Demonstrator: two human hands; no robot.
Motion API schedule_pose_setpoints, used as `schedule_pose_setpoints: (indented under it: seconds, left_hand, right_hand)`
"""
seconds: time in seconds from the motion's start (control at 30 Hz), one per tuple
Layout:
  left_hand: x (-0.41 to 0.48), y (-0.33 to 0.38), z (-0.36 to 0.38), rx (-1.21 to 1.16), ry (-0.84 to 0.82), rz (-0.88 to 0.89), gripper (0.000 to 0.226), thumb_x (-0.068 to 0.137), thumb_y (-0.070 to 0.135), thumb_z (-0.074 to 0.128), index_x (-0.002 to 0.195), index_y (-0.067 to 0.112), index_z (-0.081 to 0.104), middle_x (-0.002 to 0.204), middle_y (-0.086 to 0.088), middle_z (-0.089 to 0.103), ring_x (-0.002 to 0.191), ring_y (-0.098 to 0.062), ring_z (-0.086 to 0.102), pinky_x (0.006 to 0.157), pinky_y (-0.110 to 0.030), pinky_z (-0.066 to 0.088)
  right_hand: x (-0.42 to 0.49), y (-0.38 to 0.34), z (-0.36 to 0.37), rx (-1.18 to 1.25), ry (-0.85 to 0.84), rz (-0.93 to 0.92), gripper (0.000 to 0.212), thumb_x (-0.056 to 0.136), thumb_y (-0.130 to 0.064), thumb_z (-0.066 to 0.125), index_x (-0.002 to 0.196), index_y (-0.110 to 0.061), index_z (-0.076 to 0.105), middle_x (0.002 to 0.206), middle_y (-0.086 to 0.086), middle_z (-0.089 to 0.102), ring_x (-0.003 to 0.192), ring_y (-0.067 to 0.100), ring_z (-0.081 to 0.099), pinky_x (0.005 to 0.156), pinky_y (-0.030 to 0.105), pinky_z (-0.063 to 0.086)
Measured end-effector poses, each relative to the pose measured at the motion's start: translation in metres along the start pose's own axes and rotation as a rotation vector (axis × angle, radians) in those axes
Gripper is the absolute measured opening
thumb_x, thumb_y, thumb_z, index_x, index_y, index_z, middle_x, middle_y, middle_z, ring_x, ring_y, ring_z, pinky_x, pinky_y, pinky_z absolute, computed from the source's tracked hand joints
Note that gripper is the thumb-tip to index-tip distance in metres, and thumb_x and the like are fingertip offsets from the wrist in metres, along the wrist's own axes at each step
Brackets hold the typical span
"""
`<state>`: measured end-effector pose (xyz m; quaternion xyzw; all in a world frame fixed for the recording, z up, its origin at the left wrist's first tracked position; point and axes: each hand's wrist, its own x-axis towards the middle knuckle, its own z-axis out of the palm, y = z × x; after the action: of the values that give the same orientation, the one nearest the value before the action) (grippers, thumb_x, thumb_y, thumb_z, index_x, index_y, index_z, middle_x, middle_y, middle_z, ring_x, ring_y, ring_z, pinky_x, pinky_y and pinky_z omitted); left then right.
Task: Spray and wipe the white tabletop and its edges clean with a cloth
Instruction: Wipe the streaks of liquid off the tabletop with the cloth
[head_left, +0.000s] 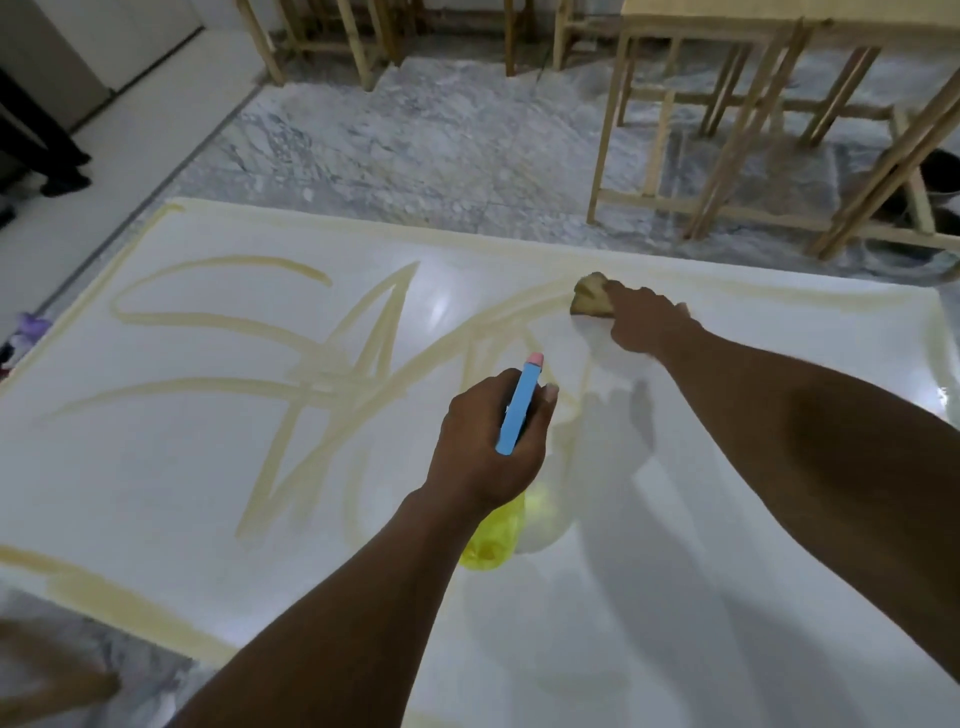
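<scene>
The white tabletop (197, 467) fills the lower view and carries long yellowish-brown smears across its left and middle, plus a band along the far and left edges. My left hand (488, 447) grips a spray bottle (493, 540) with a yellow body and a blue head with a pink nozzle, held above the table's middle. My right hand (644, 322) reaches toward the far edge and presses a stained, brownish cloth (589, 296) flat on the surface at the end of a smear. The patch near the cloth looks cleaner.
Several bare wooden table frames (727, 130) stand beyond the far edge on a grey marble floor (415, 145). A person's dark shoes (65, 174) show at far left. A purple item (31, 327) lies off the left edge.
</scene>
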<state>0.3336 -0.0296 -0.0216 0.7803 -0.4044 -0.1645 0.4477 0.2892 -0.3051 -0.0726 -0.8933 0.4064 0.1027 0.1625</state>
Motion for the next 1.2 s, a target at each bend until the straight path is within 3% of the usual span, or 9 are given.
schedule_pose_setpoints:
  seconds: [0.17, 0.37, 0.5, 0.7, 0.87, 0.97, 1.03, 1.13, 1.2]
  left_hand:
    - [-0.009, -0.010, 0.002, 0.037, 0.005, -0.040, 0.039, 0.102, 0.046, 0.057, 0.076, 0.016, 0.053, 0.063, -0.005, 0.055, 0.057, -0.033, 0.064, 0.057, -0.055, 0.055]
    - [-0.027, -0.009, 0.007, 0.038, 0.013, -0.079, 0.038, 0.103, 0.043, 0.059, 0.078, 0.016, 0.054, 0.063, -0.007, 0.056, 0.057, -0.033, 0.064, 0.057, -0.054, 0.058]
    - [-0.049, -0.006, 0.002, 0.042, -0.002, -0.080, 0.036, 0.102, 0.042, 0.060, 0.083, 0.012, 0.059, 0.067, -0.010, 0.061, 0.057, -0.033, 0.068, 0.059, -0.056, 0.056]
    - [-0.095, -0.010, -0.021, 0.029, -0.063, -0.019, 0.033, 0.102, 0.042, 0.059, 0.089, 0.011, 0.064, 0.069, -0.010, 0.063, 0.060, -0.033, 0.067, 0.060, -0.054, 0.059]
    - [-0.140, -0.025, -0.045, 0.009, -0.102, -0.007, 0.040, 0.101, 0.049, 0.057, 0.088, 0.012, 0.063, 0.067, -0.010, 0.061, 0.058, -0.033, 0.066, 0.060, -0.055, 0.061]
    - [-0.163, -0.037, -0.061, 0.011, -0.125, 0.007, 0.044, 0.100, 0.056, 0.053, 0.093, 0.014, 0.063, 0.089, -0.015, 0.074, 0.062, -0.032, 0.068, 0.059, -0.056, 0.062]
    - [-0.175, -0.041, -0.072, 0.003, -0.133, -0.002, 0.045, 0.099, 0.058, 0.052, 0.095, 0.015, 0.064, 0.089, -0.015, 0.074, 0.063, -0.033, 0.069, 0.061, -0.056, 0.062]
    - [-0.186, -0.044, -0.085, -0.002, -0.171, 0.004, 0.045, 0.097, 0.062, 0.052, 0.092, 0.018, 0.063, 0.079, -0.010, 0.071, 0.064, -0.033, 0.069, 0.062, -0.056, 0.063]
    - [-0.189, -0.043, -0.092, -0.013, -0.176, 0.019, 0.046, 0.097, 0.062, 0.052, 0.094, 0.017, 0.063, 0.075, -0.008, 0.068, 0.064, -0.034, 0.068, 0.062, -0.056, 0.063]
  right_hand:
    - [-0.008, 0.011, 0.064, -0.075, 0.170, -0.070, 0.048, 0.087, -0.016, 0.050, 0.132, -0.032, 0.058, 0.136, 0.003, 0.058, 0.130, 0.031, 0.047, 0.099, 0.039, 0.043]
    - [-0.065, -0.010, 0.094, -0.109, 0.001, -0.143, 0.054, 0.094, -0.034, 0.057, 0.146, -0.033, 0.043, 0.154, 0.002, 0.041, 0.139, 0.030, 0.037, 0.110, 0.042, 0.036]
    - [-0.116, -0.022, 0.133, -0.243, -0.047, -0.179, 0.057, 0.098, -0.047, 0.044, 0.151, -0.030, 0.032, 0.161, 0.000, 0.030, 0.143, 0.030, 0.034, 0.112, 0.046, 0.037]
    - [-0.229, -0.035, 0.176, 0.013, -0.014, -0.081, 0.054, 0.100, -0.023, 0.036, 0.152, -0.034, 0.033, 0.160, -0.001, 0.032, 0.141, 0.028, 0.035, 0.112, 0.039, 0.037]
    - [-0.318, -0.065, 0.194, -0.103, 0.026, -0.098, 0.069, 0.093, -0.007, 0.045, 0.156, -0.029, 0.026, 0.162, 0.004, 0.029, 0.141, 0.032, 0.035, 0.105, 0.038, 0.041]
    - [-0.347, -0.079, 0.206, -0.106, -0.001, -0.042, 0.072, 0.090, -0.005, 0.048, 0.155, -0.029, 0.028, 0.163, 0.003, 0.027, 0.143, 0.030, 0.034, 0.104, 0.037, 0.042]
    - [-0.360, -0.085, 0.210, -0.094, -0.021, -0.025, 0.071, 0.090, -0.004, 0.049, 0.154, -0.030, 0.031, 0.163, 0.001, 0.028, 0.144, 0.027, 0.034, 0.103, 0.035, 0.044]
    - [-0.368, -0.079, 0.207, 0.167, -0.020, -0.013, 0.059, 0.091, -0.006, 0.049, 0.145, -0.029, 0.049, 0.152, 0.004, 0.046, 0.134, 0.027, 0.049, 0.102, 0.036, 0.049]
    - [-0.365, -0.070, 0.190, 0.381, 0.096, 0.014, 0.048, 0.091, -0.006, 0.047, 0.134, -0.021, 0.061, 0.136, 0.009, 0.062, 0.122, 0.031, 0.059, 0.101, 0.039, 0.049]
